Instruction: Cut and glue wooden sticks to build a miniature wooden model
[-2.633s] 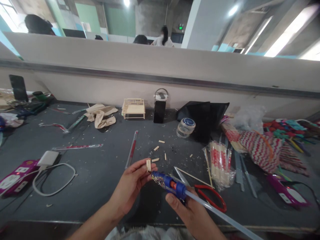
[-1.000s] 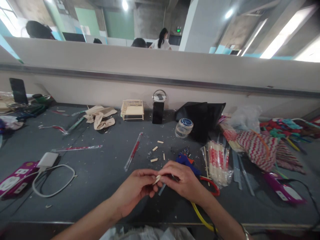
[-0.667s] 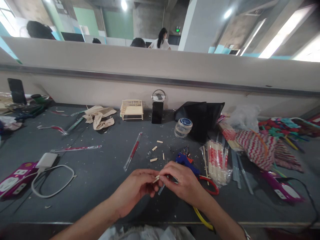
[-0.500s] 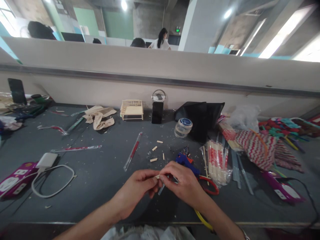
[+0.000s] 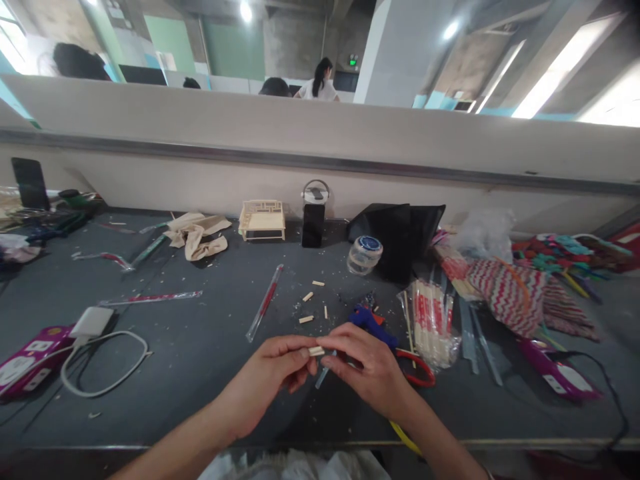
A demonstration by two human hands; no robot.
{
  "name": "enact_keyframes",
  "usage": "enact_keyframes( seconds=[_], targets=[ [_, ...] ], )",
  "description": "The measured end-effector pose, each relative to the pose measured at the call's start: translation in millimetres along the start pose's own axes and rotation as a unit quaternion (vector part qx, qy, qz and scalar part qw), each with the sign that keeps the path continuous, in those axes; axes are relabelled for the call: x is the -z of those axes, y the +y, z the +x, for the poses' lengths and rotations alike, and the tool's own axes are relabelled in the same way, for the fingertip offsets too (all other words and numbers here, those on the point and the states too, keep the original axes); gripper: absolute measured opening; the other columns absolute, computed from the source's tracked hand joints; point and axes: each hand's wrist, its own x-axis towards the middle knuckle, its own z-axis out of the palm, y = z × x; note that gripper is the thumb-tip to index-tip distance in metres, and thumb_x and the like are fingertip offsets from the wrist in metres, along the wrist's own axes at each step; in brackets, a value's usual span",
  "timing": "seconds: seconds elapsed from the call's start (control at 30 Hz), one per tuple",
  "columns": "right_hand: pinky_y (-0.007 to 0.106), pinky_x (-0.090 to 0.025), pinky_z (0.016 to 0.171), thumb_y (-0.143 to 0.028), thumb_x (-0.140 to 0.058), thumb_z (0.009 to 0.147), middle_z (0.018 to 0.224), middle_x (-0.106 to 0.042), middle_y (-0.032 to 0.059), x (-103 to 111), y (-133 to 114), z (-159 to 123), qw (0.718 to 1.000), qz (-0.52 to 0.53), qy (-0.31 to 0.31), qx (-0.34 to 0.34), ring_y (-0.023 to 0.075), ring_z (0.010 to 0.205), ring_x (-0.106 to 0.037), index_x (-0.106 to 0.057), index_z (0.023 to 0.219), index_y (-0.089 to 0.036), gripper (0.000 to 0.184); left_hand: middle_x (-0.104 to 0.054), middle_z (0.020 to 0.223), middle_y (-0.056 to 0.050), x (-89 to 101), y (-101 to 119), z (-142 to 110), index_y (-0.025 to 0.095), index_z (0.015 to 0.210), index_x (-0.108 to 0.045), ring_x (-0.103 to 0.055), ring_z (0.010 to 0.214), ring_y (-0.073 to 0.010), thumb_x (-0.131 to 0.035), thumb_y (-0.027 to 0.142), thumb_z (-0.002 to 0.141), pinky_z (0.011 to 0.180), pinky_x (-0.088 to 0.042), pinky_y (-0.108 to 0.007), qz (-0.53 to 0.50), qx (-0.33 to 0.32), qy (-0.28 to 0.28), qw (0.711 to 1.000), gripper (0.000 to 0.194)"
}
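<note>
My left hand [image 5: 280, 363] is closed, pinching small pale wooden pieces [image 5: 316, 351] between thumb and forefinger. They seem to lie side by side. My right hand [image 5: 367, 363] has its forefinger and thumb tips around the right end of the same pieces. Below the right thumb a translucent strip [image 5: 323, 379], like a glue stick, shows; I cannot tell whether it is held or lies on the table. Several loose wooden pieces [image 5: 306, 320] are scattered just beyond my hands. A blue tool [image 5: 367, 319], resembling a glue gun, lies beyond the right hand, partly hidden, near a red handle loop [image 5: 420, 370].
At the back stand a miniature wooden bench [image 5: 263, 220], a phone [image 5: 313, 225] and a clear jar [image 5: 365, 255]. On the right are bagged wooden sticks [image 5: 433, 323] and patterned fabric [image 5: 507, 293]. A wrapped stick [image 5: 265, 303] and a white charger [image 5: 93, 323] lie left.
The right fingertips have spread slightly, so more of the wooden pieces shows between the hands. The view has shifted a little; the things on the table stay put.
</note>
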Motion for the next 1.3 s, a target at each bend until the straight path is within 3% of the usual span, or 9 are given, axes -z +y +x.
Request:
enact_keyframes(
  seconds=[0.37,0.67,0.97,1.3],
  targets=[
    [0.024,-0.048,0.067,-0.024,-0.058,0.088,0.082,-0.064,0.0026,3,-11,4,0.999,0.036,-0.001,-0.001,0.0136,0.076,-0.06,-0.067,0.092,-0.022,0.011,-0.046,0.064,0.004,4.1,7,-4,0.015,0.074,-0.06,-0.034,0.052,-0.006,-0.064,0.046,0.075,0.048,-0.022,-0.022,0.021,0.077,-0.066,0.995,0.032],
    [0.024,-0.05,0.068,-0.022,-0.055,0.088,0.088,-0.065,0.0034,-1,-10,1,0.999,0.006,0.0,0.038,0.0122,0.073,-0.06,-0.067,0.102,-0.024,0.018,-0.033,0.054,0.008,-0.4,12,-6,0.016,0.068,-0.055,-0.023,0.051,-0.0071,-0.066,0.043,0.07,0.048,-0.016,-0.024,0.011,0.082,-0.049,0.995,0.03],
    [0.024,-0.05,0.07,-0.024,-0.057,0.088,0.091,-0.065,0.0048,0,-10,2,1.0,0.013,0.01,0.026,0.014,0.081,-0.061,-0.066,0.101,-0.023,0.017,-0.033,0.059,0.006,-1.4,5,-8,0.017,0.068,-0.052,-0.028,0.055,-0.0086,-0.054,0.049,0.078,0.051,-0.021,-0.024,0.155,-0.01,-0.004,0.988,0.033],
    [0.022,-0.046,0.059,-0.025,-0.059,0.086,0.083,-0.062,0.0028,-3,-14,1,0.999,0.032,0.025,-0.001,0.0115,0.067,-0.056,-0.067,0.092,-0.022,0.01,-0.042,0.062,0.005,-4.2,7,-11,0.015,0.074,-0.06,-0.034,0.053,-0.0074,-0.058,0.044,0.078,0.05,-0.027,-0.023,0.102,0.007,-0.013,0.995,0.029]
  ],
)
